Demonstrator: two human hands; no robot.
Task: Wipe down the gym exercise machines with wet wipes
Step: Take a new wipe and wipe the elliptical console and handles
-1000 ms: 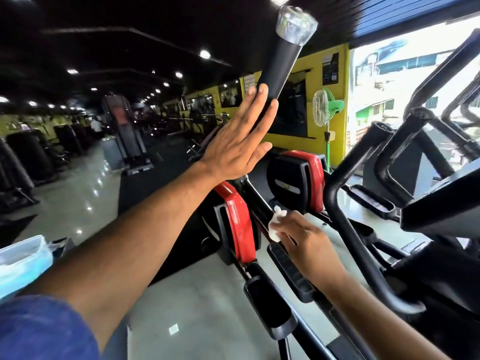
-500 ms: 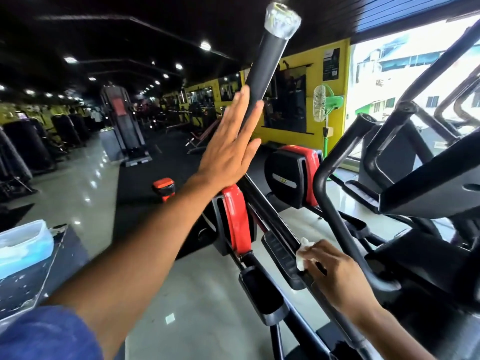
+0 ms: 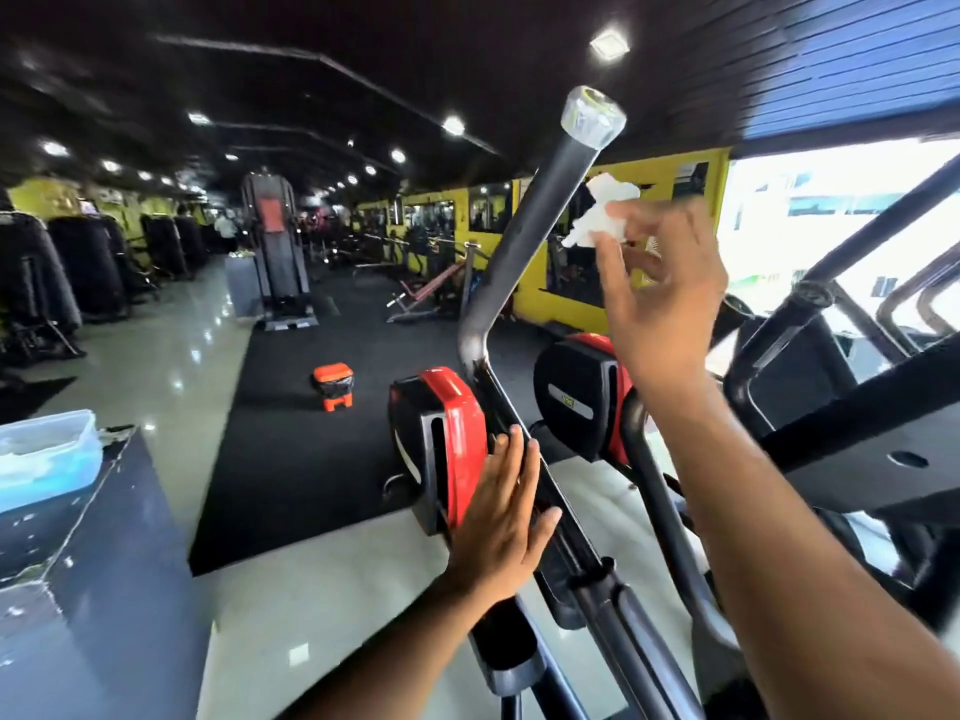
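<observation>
Pinching a crumpled wet wipe [image 3: 601, 216] in my raised right hand [image 3: 657, 298] just beside the elliptical's tall handle bar [image 3: 530, 246], ready to wipe it, I brace the lower bar with my flat, open-fingered left hand [image 3: 501, 527]

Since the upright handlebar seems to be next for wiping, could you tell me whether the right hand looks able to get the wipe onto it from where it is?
Probably yes. The right hand pinches the white wet wipe just beside the handlebar, with nothing between them.
</observation>
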